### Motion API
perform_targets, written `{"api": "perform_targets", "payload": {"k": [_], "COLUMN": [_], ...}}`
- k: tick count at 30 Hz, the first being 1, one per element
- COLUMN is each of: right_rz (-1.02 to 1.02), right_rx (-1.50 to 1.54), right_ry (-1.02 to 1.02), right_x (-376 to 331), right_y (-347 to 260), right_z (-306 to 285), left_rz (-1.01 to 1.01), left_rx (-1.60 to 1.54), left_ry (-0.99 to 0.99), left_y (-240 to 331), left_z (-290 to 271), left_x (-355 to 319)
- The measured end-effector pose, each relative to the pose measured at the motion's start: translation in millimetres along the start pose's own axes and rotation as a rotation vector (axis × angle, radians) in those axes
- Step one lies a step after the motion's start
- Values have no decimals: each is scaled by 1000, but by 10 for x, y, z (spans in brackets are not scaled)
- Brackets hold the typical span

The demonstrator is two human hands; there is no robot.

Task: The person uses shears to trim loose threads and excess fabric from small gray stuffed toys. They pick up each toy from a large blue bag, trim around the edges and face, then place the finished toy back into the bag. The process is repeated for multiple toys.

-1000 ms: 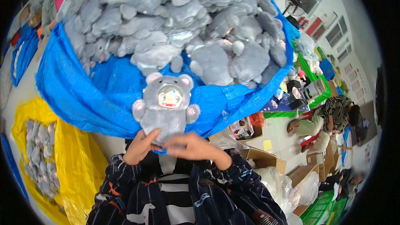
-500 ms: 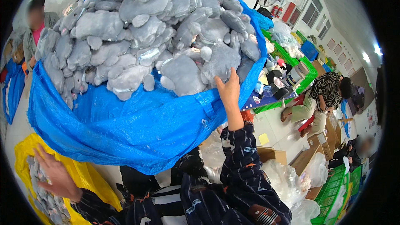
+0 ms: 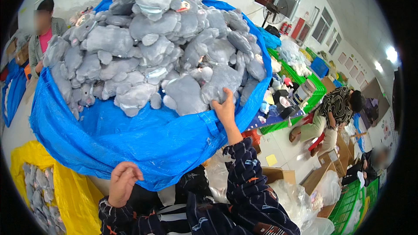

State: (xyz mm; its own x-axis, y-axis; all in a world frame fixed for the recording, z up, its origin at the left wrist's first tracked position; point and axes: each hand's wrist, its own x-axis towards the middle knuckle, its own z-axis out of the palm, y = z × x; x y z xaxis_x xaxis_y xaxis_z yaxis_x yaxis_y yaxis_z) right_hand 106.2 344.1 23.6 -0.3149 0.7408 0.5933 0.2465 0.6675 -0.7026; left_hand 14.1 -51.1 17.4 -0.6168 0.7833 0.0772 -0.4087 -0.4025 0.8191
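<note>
A large heap of grey plush animal skins (image 3: 152,21), flat and unstuffed-looking, fills a big blue woven bag (image 3: 126,135) in front of me. My right hand (image 3: 225,106) is at the heap's near right side, thumb and fingers closed on the lower edge of one grey plush skin (image 3: 221,82). Its fingertips sink partly into the fur. My left hand (image 3: 124,183) is in front of the bag's near lower edge, fingers loosely bent, with nothing visible in them. To its left stands a yellow bag (image 3: 78,198) holding more grey plush skins (image 3: 39,187).
A person in a pink top (image 3: 45,39) is behind the heap at left. To the right, green crates (image 3: 313,91) and a table of small goods stand near a seated person (image 3: 333,109). Cardboard boxes (image 3: 320,169) and clear plastic bags (image 3: 285,200) lie at lower right.
My left hand has moved right from over the yellow bag to the blue bag's near edge, its fingers bending. My right hand stays at the same plush skin. The view has shifted slightly.
</note>
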Motion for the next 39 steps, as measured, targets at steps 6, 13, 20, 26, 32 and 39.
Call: {"api": "perform_targets", "payload": {"k": [6,13,20,26,32,39], "right_rz": [533,1394,776,608,870,1022], "right_rx": [1263,1730,1157,841,983,1164], "right_ry": [-232,-657,-680,-644,-557,-555], "right_x": [-93,-1694,-1907,-1857,-1959,-1973], "right_y": [-764,-1379,-1146,-1035,-1027,-1126], "right_z": [-134,-52,-24,29,55,-12], "left_rz": [-88,-97,140,283,-289,-200], "left_rx": [87,-445,-96,901,376,-701], "left_ry": [-59,-138,211,172,189,-378], "left_y": [-48,-218,-225,-287,-246,-479], "left_z": [69,393,124,36,5,-309], "left_x": [78,454,403,462,264,178]}}
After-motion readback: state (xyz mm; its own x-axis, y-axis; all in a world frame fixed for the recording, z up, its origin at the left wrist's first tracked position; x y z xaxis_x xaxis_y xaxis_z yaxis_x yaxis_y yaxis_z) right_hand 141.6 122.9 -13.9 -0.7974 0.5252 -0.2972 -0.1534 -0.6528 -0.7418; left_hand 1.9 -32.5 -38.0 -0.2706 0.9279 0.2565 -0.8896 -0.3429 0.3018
